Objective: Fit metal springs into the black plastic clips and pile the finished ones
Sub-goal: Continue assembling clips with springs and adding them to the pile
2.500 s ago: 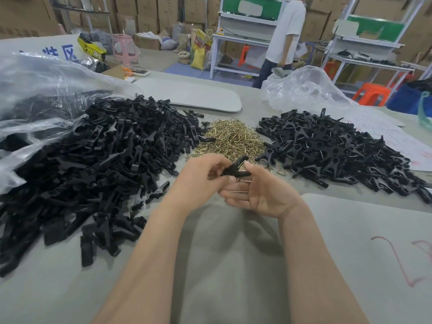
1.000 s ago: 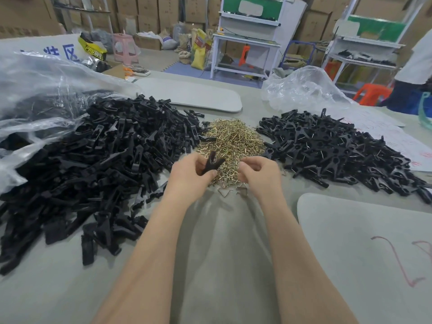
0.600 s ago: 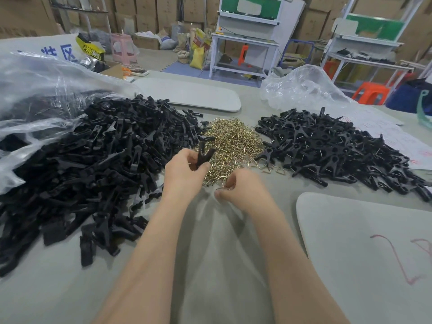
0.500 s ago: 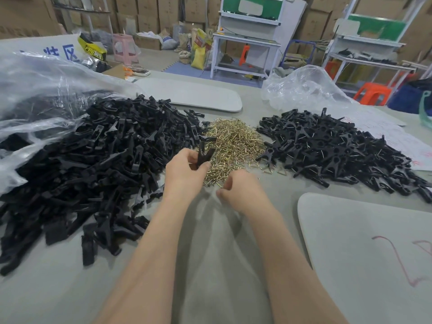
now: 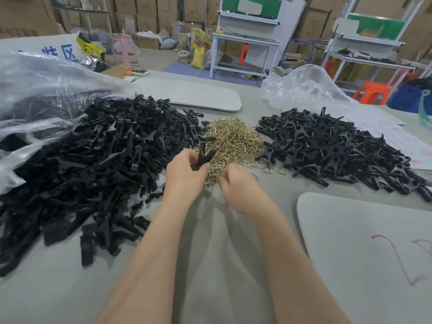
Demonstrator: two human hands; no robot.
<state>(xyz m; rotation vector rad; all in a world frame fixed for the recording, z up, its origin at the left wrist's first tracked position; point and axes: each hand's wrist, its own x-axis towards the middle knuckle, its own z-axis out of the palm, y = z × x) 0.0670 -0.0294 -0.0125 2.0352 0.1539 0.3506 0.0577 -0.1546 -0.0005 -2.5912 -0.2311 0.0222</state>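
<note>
Left hand pinches one black clip upright over the near-left edge of the brass spring pile; right hand curled at the pile's near edge, cannot tell whether holding a spring; unsprung clip heap left of pile, finished clips right.

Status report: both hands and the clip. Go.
Left hand grips one black clip, upright. Right hand curled at near edge of spring pile; spring pickup unconfirmed. Nothing between hands and pile.
</note>
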